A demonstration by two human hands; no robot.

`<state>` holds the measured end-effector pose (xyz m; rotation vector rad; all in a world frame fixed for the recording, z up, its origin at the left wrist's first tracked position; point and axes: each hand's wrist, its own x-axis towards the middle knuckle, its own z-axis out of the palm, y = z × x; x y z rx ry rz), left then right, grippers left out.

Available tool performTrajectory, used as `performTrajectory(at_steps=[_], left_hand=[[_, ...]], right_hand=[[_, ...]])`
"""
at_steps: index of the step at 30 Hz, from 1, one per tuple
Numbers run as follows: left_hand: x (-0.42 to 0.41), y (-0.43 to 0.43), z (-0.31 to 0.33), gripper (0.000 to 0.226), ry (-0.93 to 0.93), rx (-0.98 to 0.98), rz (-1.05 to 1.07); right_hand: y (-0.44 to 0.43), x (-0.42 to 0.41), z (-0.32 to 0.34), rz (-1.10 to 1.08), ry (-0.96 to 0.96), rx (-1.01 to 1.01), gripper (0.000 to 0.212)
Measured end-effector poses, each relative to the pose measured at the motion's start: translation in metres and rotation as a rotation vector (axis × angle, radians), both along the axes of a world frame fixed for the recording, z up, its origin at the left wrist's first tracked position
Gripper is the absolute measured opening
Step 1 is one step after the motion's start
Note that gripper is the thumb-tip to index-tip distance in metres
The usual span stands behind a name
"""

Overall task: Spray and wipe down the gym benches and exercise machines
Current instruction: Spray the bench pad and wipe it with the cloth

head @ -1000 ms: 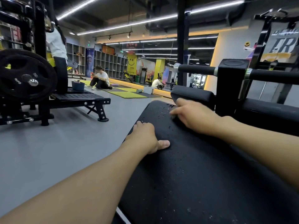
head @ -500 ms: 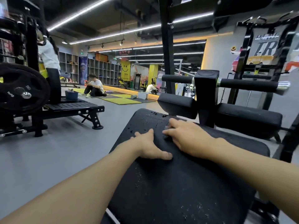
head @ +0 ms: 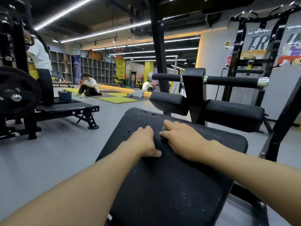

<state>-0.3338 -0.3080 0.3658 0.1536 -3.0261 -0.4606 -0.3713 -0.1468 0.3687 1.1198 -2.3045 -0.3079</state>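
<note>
The right hand [head: 183, 141] is laid flat, grip open, on the wet bench [head: 162, 193]. The left hand [head: 143, 141] is curled, and whether its grip holds anything cannot be told. The droplets [head: 154, 115] at the far edge should be taken with overlapping strokes.

1 person [head: 88, 87] sits on the floor beside green mats [head: 117, 100]. Cubby shelves [head: 97, 70] line the far wall, next to a yellow smiley banner [head: 120, 66]. 1 blue tub [head: 64, 95] stands at left.

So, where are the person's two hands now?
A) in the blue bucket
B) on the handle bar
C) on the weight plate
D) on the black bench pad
D: the left hand and the right hand both rest on the black bench pad.
</note>
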Motion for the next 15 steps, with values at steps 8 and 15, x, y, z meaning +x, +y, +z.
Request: performTrajectory(at_steps=[8,15], left_hand=[[-0.004,0.009,0.0,0.132,-0.135,0.058,0.017],[-0.003,0.017,-0.006,0.127,-0.104,0.1,0.047]], right_hand=[[0.009,-0.002,-0.002,-0.062,0.05,-0.034,0.031],[0.035,-0.019,0.018,-0.166,0.085,-0.187,0.027]])
